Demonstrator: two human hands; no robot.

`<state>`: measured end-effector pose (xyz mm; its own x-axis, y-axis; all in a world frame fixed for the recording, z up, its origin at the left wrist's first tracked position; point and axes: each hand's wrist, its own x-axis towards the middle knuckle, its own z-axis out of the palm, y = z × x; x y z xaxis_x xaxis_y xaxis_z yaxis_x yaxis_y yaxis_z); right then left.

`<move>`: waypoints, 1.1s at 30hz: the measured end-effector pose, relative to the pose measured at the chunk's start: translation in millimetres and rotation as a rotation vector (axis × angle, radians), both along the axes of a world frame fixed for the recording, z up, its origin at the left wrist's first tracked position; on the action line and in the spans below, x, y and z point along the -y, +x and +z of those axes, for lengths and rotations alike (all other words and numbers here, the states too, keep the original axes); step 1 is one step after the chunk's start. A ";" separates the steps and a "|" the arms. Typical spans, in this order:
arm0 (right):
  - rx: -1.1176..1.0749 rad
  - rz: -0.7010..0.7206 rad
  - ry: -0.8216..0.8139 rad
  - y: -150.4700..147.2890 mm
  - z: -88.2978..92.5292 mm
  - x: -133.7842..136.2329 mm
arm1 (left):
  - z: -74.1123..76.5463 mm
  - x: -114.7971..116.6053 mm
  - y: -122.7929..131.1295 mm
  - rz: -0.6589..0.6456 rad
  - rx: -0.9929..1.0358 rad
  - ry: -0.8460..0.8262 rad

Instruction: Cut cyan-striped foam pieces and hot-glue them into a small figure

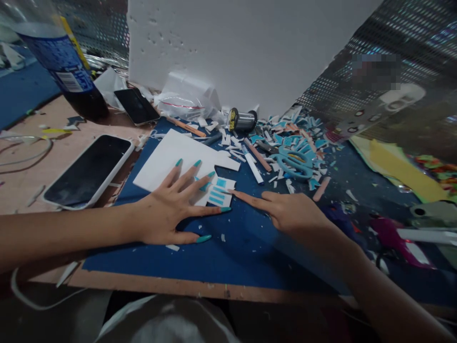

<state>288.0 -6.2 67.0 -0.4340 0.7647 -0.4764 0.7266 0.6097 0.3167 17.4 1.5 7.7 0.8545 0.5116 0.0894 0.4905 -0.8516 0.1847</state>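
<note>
The left hand (166, 207) lies palm down with its fingers spread apart, gripping nothing, its fingertips resting on and beside the white sheet (162, 157). The right hand (291, 209) reaches in from the sheet's right with its index finger straight, the tip at the edge of the sheet's cut-out end; I cannot tell whether its curled fingers hold anything. Four blue strips (216, 194) and a blue square (221, 183) mark that end, close to both hands. The sheet lies on a blue mat (243, 259), one corner pointing away from the person. Just right of the sheet are a white pen (252, 164) and a pink stick (257, 155); farther right, blue scissors (294, 165) lie among blue and white scraps (303, 126). Beyond the sheet are an orange pen (185, 126) and a spool (245, 120), with a white board (243, 47) standing behind. To the sheet's left lies a white-edged phone (89, 171); beyond its far left are a dark phone (136, 105) and a bottle (76, 71).
</note>
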 end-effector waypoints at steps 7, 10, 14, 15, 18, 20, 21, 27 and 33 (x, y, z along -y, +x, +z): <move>-0.129 0.066 0.063 17.2 -0.6 5.3 | -0.3 -0.3 -0.2 0.003 0.003 0.004; -0.209 0.029 0.074 16.3 7.5 2.9 | 0.1 -0.3 0.6 -0.007 -0.009 0.003; -0.193 0.037 0.094 6.5 10.6 -1.8 | 0.4 -0.1 0.7 0.001 -0.006 0.011; -0.182 0.049 0.095 4.0 8.8 -3.2 | 0.3 0.0 0.4 0.000 -0.003 0.010; -0.174 0.074 0.098 -0.5 1.5 -7.3 | 0.0 -0.1 -0.8 -0.007 0.003 0.004; -0.173 0.069 0.096 -1.0 -1.8 -9.0 | -0.2 -0.2 -1.3 -0.007 0.004 0.007; -0.169 0.063 0.092 -0.8 -2.6 -9.4 | -0.2 -0.3 -1.4 -0.006 0.005 0.011; -0.149 0.054 0.066 -0.6 -0.9 -8.4 | 1.1 -0.5 0.1 -0.005 -0.005 0.012; -0.074 0.036 0.063 -7.5 -0.7 -10.6 | 0.4 -0.4 -0.7 -0.012 -0.008 0.015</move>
<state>280.4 4.4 66.3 -0.4941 0.7754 -0.3933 0.7276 0.6164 0.3012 16.8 1.9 8.1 0.8616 0.4996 0.0902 0.4813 -0.8603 0.1680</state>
